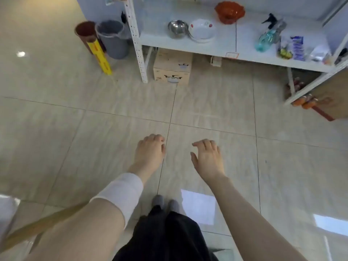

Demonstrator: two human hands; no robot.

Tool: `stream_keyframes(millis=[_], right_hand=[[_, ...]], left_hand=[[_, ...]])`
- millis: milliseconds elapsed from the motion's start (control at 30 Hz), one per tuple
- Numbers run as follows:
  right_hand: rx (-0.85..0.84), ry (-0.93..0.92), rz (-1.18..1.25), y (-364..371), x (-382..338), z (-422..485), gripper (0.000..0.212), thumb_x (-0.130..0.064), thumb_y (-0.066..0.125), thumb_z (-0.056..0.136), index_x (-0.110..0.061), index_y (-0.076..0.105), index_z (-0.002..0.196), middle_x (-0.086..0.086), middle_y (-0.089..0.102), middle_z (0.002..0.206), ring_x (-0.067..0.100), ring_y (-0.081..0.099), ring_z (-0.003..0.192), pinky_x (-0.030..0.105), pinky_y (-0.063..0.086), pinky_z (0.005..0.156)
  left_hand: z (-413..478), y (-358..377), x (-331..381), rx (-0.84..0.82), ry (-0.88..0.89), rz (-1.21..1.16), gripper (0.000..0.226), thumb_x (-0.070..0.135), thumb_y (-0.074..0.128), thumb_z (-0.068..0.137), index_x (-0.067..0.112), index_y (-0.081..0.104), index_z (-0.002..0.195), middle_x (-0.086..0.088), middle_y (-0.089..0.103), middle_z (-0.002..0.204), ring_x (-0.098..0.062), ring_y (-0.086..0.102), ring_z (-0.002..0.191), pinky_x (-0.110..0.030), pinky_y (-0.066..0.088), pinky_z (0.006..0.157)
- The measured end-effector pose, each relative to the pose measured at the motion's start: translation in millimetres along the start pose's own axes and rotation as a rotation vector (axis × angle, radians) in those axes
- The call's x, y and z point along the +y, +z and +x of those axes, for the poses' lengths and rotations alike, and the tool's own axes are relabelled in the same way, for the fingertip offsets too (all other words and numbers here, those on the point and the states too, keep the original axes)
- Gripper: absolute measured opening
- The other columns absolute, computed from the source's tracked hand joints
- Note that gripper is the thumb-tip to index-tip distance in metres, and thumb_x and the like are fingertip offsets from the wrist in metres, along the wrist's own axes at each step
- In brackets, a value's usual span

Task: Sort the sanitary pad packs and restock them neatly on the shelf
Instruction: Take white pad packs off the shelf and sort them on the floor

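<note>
My left hand (150, 151) and my right hand (207, 157) hang side by side over the tiled floor, palms down, fingers loosely curled, both holding nothing. A white wrap circles my left forearm. Ahead stands a white metal shelf (207, 50). On its low board at the right lie blue-and-white packs (297, 48) beside other small goods; the blur hides what they are. No sanitary pad pack is clearly recognisable.
The shelf holds a steel bowl (177, 29), a white bowl (201, 30), an orange bowl (229, 12) and a spray bottle (269, 37). A cardboard box (172, 69) sits under it. Grey and brown bins (113, 38) and a yellow roll (99, 57) stand left.
</note>
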State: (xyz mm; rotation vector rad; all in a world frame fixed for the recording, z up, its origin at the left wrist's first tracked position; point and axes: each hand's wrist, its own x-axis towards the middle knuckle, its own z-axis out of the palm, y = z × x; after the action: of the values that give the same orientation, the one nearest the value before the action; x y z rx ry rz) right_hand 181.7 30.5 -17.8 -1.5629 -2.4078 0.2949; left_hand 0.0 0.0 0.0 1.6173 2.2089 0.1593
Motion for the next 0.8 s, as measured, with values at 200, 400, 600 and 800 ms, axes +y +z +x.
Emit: stream_keyframes(millis=[200,400,600,800], right_hand=[[-0.156,-0.004,-0.058,36,10,-27,0.036,-0.015,0.086,0.054,-0.011,0.068,0.086,0.006,0.065,0.083,0.029,0.063,0.074,0.037,0.052,0.063],[-0.239,0.038,-0.099,47,8,23,0.035,-0.015,0.085,0.058,-0.010,0.069,0.088,0.007,0.065,0.086,0.029,0.064,0.078,0.037,0.052,0.066],[-0.210,0.103,-0.094,39,-1,117,0.030,-0.012,0.075,0.073,-0.004,0.067,0.101,0.013,0.065,0.098,0.035,0.060,0.094,0.042,0.048,0.080],[-0.078,0.103,-0.107,18,-5,219,0.034,-0.008,0.081,0.064,-0.003,0.067,0.094,0.015,0.065,0.090,0.037,0.062,0.086,0.042,0.051,0.073]], left_hand=[[-9,37,-11,-0.171,0.045,0.121,0.028,0.016,0.045,0.091,0.011,0.058,0.115,-0.008,0.059,0.115,-0.029,0.055,0.105,-0.033,0.037,0.086],[45,30,-22,-0.253,0.143,0.221,0.029,0.022,0.038,0.094,0.014,0.049,0.120,-0.003,0.052,0.121,-0.023,0.049,0.111,-0.031,0.033,0.094],[129,-17,-33,-0.221,0.171,0.204,0.032,0.022,0.039,0.094,0.015,0.049,0.124,-0.003,0.052,0.125,-0.023,0.048,0.114,-0.031,0.031,0.096],[222,-78,-23,-0.076,0.207,0.166,0.033,0.023,0.041,0.094,0.017,0.048,0.127,-0.004,0.052,0.126,-0.023,0.047,0.116,-0.030,0.030,0.096]])
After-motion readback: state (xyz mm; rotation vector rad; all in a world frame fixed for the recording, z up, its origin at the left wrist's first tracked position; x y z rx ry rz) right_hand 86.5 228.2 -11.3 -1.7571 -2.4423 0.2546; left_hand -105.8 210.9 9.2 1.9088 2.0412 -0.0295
